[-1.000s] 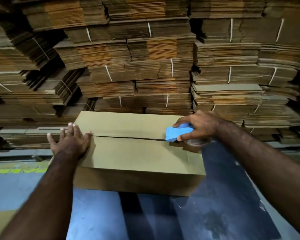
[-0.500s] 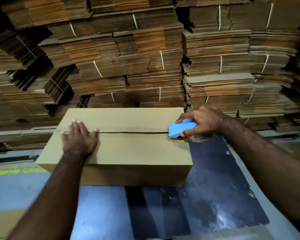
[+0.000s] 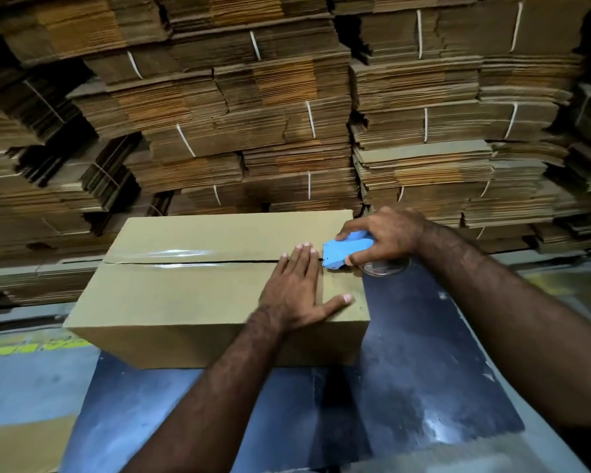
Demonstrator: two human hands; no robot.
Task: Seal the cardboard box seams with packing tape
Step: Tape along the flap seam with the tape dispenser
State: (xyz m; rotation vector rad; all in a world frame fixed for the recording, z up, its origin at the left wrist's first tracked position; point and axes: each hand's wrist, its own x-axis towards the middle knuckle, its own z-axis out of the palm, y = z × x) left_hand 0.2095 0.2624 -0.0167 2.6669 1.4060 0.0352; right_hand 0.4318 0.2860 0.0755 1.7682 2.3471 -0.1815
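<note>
While the cardboard box [image 3: 191, 302] lies on the dark table [image 3: 423, 370] with its long axis and taped centre seam [image 3: 185, 262] running left to right, the left hand [image 3: 297, 288] presses flat, fingers spread, just beside the blue tape dispenser [image 3: 345, 252]. The right hand [image 3: 386, 233], closed around the dispenser at the right end, should probably keep the tape tight and centred, then cut cleanly. Behind stand bundled flat cartons [image 3: 287, 114].
</note>
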